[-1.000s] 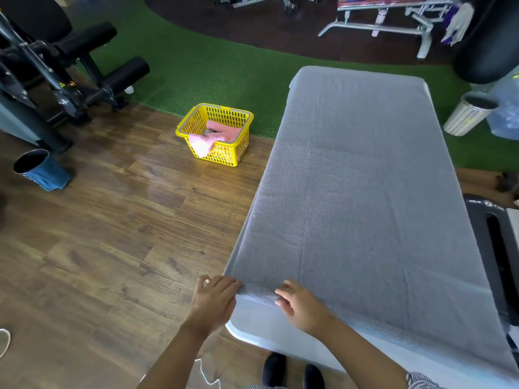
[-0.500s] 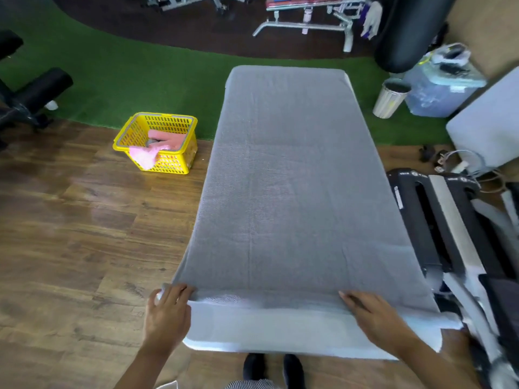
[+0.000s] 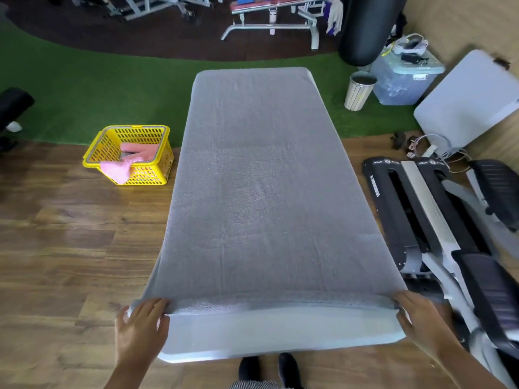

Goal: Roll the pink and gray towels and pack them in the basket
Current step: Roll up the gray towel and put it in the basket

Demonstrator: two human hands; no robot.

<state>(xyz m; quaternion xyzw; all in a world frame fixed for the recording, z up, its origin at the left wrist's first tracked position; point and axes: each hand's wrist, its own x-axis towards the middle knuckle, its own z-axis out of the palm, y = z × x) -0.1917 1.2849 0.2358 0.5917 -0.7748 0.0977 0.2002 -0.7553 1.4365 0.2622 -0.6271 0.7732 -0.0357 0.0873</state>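
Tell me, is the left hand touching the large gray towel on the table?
Touching. The head view shows the left hand with fingers on the near left corner of the gray towel.

a gym: weight bench [image 3: 276, 21], punching bag [image 3: 368, 26], green turf [image 3: 98, 88]

A gray towel [image 3: 258, 192] is being laid flat along the whole length of a white table [image 3: 280, 335], its near edge being turned up into a thin first fold at the near end. A pink towel [image 3: 126, 161] is being kept in a yellow slotted basket [image 3: 151, 172] on the floor left of the table, one corner being draped over the basket's front rim
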